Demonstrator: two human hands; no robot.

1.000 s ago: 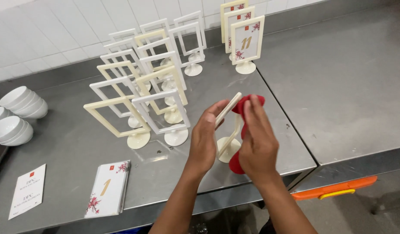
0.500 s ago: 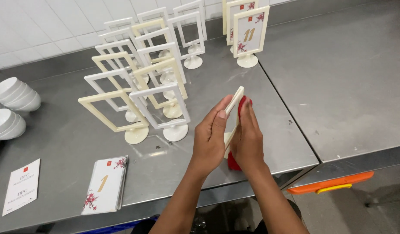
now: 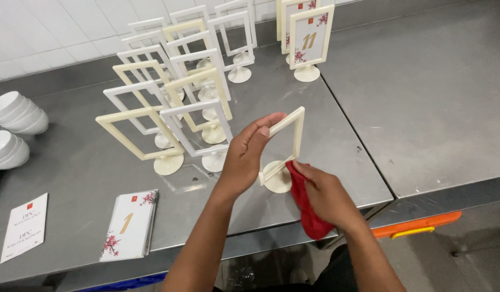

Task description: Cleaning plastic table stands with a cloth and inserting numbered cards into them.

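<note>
My left hand [image 3: 249,157] grips the left edge of an empty cream table-sign frame [image 3: 293,138] with a round base, held just above the steel table [image 3: 77,178]. A red cloth [image 3: 304,203] is bunched in my right hand [image 3: 326,194], which presses it against the frame's lower edge near the base. Behind the frame stands a cluster of several empty white and cream sign frames [image 3: 179,92].
Two frames with numbered floral cards [image 3: 309,43] stand at the back. A stack of numbered cards [image 3: 130,224] and a white card [image 3: 24,227] lie near the front edge. White bowls [image 3: 14,116] are stacked at the left. A second steel table [image 3: 423,97] adjoins on the right.
The frame has turned from edge-on to face the camera. My right hand with the red cloth dropped from the frame's top to its lower edge by the base.
</note>
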